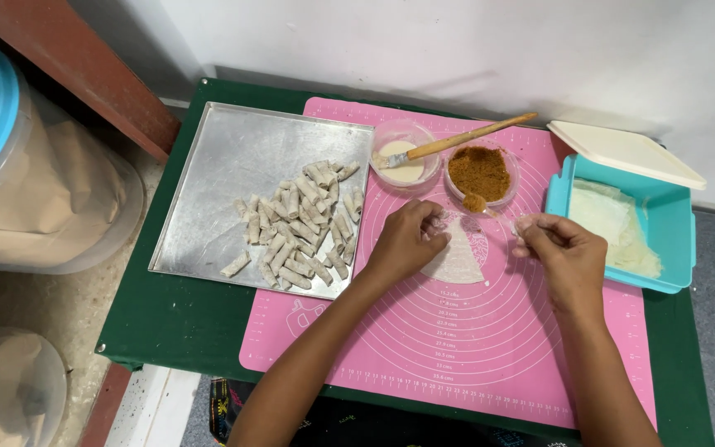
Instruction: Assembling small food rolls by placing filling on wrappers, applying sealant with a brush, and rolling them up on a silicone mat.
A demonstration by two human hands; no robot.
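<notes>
**Two hands at one wrapper on the pink mat**

I count one triangular pastry wrapper (457,258) lying flat on the pink mat (473,348), and my left hand (403,242) rests on its left edge, fingers curled down and pinching the sheet. My right hand (563,248) hovers just right of the wrapper; its grip is closed on a small clear spoon (490,209) heaped with brown filling, held over the wrapper's top corner. Both forearms reach in from the bottom edge, angled toward each other.

Beyond the hands stand two round clear bowls: one bowl of white paste (405,157) with one wooden-handled brush (465,138) laid across it, and one bowl of brown filling (480,172). One metal tray (225,165) on the left holds a pile of finished rolls (299,219), too many and too overlapped to count. One turquoise box (672,207) on the right holds stacked sheets, its one cream lid (622,153) propped across it. All sits on the green surface (175,323).
</notes>
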